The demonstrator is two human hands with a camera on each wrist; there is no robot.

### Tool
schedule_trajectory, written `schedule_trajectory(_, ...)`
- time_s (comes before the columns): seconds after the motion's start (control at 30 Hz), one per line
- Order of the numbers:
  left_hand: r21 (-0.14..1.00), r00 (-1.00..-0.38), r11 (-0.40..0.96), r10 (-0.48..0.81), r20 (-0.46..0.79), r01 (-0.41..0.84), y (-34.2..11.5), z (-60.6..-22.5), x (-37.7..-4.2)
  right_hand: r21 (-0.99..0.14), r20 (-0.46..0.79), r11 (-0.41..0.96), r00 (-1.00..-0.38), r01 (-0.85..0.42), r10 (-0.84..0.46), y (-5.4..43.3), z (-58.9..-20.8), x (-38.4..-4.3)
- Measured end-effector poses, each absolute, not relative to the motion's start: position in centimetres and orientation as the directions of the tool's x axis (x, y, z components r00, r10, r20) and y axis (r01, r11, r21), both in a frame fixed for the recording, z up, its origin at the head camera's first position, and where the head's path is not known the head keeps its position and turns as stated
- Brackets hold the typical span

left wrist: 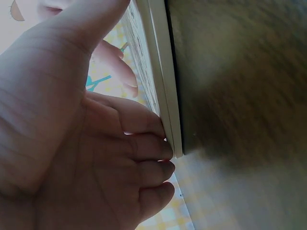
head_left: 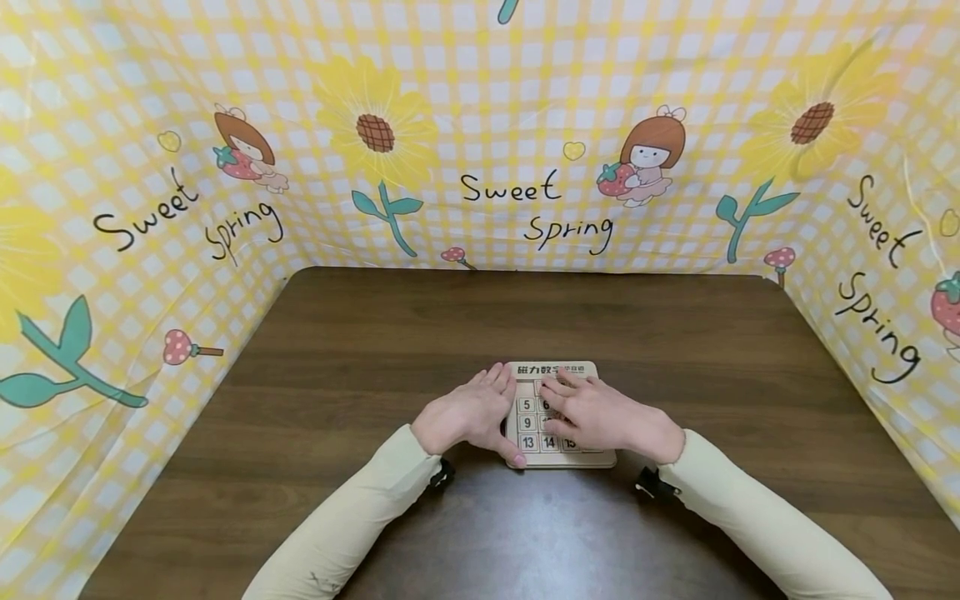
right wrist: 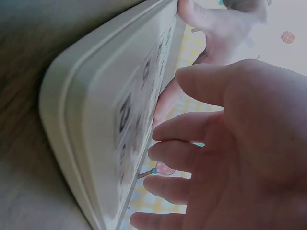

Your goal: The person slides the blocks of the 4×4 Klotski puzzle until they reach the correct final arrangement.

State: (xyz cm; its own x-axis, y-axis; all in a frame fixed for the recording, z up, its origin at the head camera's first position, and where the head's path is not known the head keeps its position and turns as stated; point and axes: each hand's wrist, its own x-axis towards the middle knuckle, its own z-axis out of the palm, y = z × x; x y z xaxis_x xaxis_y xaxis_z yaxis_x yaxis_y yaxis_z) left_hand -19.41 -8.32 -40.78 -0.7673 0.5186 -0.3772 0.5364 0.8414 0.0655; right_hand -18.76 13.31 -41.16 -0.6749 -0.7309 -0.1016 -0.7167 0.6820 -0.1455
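A number slide puzzle [head_left: 562, 458] lies flat, a pale board with numbered square tiles and dark lettering along its top edge. Against its left side is my left hand [head_left: 476, 408], thumb spread to the lower left corner. In the left wrist view its fingertips [left wrist: 165, 149] meet the puzzle's side edge. My right hand [head_left: 592, 410] reaches over the tiles from the right, fingers spread and hiding several of them. The right wrist view has these fingers [right wrist: 175, 155] relaxed, close over the tile face, with nothing held. Tiles 5, 9, 13 and 14 show at the left.
The puzzle lies on a dark wood-grain table [head_left: 390, 325]. A yellow checked cloth [head_left: 487, 100] with sunflowers and lettering hangs along the back and both sides. Dark wrist straps [head_left: 658, 483] sit under the pale sleeves [head_left: 757, 508].
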Motion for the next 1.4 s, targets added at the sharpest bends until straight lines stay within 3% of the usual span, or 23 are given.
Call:
schedule_trajectory(0.4, 0.071, -0.769, 0.846, 0.513, -0.382, 0.529, -8.2, -40.6, -19.4, -0.19, -0.141, 0.695, -0.681, -0.694, -0.719, 13.6, -41.4, -19.2)
schedule_trajectory(1.4, 0.067, -0.763, 0.841, 0.518, -0.385, 0.537, -8.3, -40.5, -19.3, -0.159, -0.136, 0.687, -0.673, -0.71, -0.727, 11.5, -41.7, -19.0)
